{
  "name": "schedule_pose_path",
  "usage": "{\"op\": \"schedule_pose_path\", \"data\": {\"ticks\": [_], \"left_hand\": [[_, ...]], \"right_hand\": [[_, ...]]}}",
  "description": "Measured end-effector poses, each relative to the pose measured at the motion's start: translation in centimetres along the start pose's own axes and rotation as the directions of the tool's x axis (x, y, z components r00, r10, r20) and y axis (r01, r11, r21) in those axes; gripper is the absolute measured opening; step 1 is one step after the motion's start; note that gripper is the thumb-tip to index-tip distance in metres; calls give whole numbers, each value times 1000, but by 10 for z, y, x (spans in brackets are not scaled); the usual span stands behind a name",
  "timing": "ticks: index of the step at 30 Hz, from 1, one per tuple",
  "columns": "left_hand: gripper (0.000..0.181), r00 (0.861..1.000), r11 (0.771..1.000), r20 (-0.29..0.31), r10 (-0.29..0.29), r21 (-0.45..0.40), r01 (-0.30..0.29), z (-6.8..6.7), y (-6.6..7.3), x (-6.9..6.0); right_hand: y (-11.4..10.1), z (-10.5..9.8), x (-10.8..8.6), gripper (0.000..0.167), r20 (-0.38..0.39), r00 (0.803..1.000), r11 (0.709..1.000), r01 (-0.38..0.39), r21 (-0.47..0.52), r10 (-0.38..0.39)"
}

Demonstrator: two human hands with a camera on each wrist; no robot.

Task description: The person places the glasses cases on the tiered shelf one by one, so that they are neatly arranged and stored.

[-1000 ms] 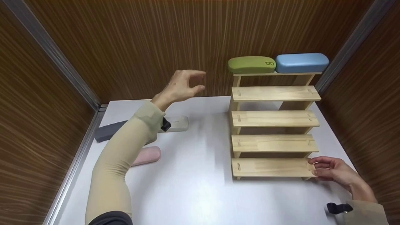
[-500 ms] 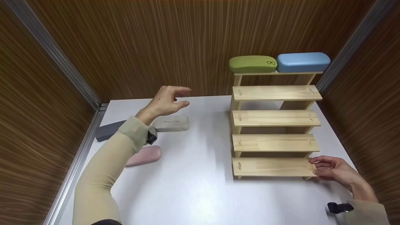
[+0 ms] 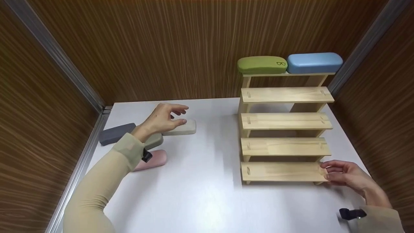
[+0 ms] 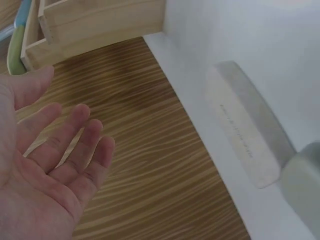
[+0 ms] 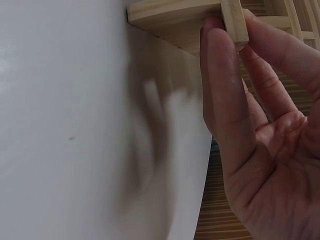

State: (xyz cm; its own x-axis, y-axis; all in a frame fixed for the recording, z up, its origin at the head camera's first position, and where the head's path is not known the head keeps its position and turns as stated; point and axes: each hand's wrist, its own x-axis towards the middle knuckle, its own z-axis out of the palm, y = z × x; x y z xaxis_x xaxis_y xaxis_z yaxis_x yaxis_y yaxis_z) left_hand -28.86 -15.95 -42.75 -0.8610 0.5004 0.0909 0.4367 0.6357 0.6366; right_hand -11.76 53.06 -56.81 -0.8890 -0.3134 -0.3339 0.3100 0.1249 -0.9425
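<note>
My left hand (image 3: 163,118) hovers over the near end of an off-white glasses case (image 3: 188,127), fingers spread and nothing in them. In the left wrist view the palm faces up toward the camera, apart from the off-white case (image 4: 245,125). A wooden tiered display rack (image 3: 286,121) stands at the right. Its lowest board's right end is pinched between the thumb and fingers of my right hand (image 3: 351,176); the right wrist view shows fingertips on both sides of that board end (image 5: 235,22). A green glasses case (image 3: 262,65) and a light blue glasses case (image 3: 314,63) lie on the top tier.
Left on the white table (image 3: 200,187) lie a dark grey glasses case (image 3: 115,134), a grey-green glasses case (image 3: 155,141) and a pink glasses case (image 3: 157,158), partly behind the left arm. Wood-grain panels (image 3: 181,48) enclose the back and both sides.
My left hand has moved down and to the left, from in front of the back panel to over the off-white glasses case. My right hand has kept its hold on the rack.
</note>
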Motion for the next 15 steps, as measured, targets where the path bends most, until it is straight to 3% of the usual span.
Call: {"op": "schedule_pose_path", "data": {"ticks": [9,15], "left_hand": [[50,998,997,16,-56,-44,57,7,-22,-25],[48,991,987,22,-131,-87,133,13,-34,-47]], "right_hand": [[-2,1,0,45,2,1000,1000,-4,-24,4],[-1,2,0,45,-5,1000,1000,-6,-16,6]]}}
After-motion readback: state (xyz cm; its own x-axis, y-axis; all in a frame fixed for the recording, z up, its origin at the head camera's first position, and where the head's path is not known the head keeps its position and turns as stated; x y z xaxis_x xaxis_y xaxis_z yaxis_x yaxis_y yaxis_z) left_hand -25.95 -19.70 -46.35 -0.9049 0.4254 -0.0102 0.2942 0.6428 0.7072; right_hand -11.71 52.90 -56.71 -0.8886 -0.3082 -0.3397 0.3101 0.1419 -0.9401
